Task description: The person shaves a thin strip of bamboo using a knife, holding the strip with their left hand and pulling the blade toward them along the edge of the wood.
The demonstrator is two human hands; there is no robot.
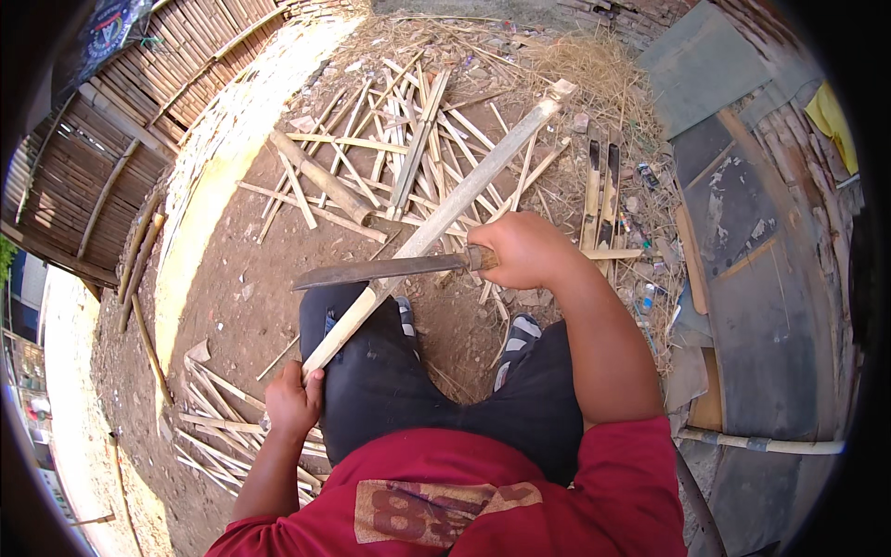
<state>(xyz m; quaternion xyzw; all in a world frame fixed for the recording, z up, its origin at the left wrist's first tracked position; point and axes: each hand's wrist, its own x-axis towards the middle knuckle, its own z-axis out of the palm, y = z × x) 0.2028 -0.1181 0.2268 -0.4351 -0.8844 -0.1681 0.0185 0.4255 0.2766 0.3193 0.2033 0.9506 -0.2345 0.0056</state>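
Observation:
My left hand (293, 401) is closed round the near end of a long pale strip of split bamboo (464, 193), which slants away to the upper right across my left knee. In my right hand (520, 251) is the wooden handle of a machete (380, 270). Its long dark blade points left and lies across the bamboo strip, just beyond my knee. From this view I cannot tell whether the edge bites into the bamboo or only rests against it.
A heap of split bamboo strips (371, 139) lies ahead on the dirt, with a thick bamboo piece (320, 176) at its left. More thin strips (223, 418) are by my left side. Dark boards (761, 278) lean at the right; a bamboo fence (186, 74) stands far left.

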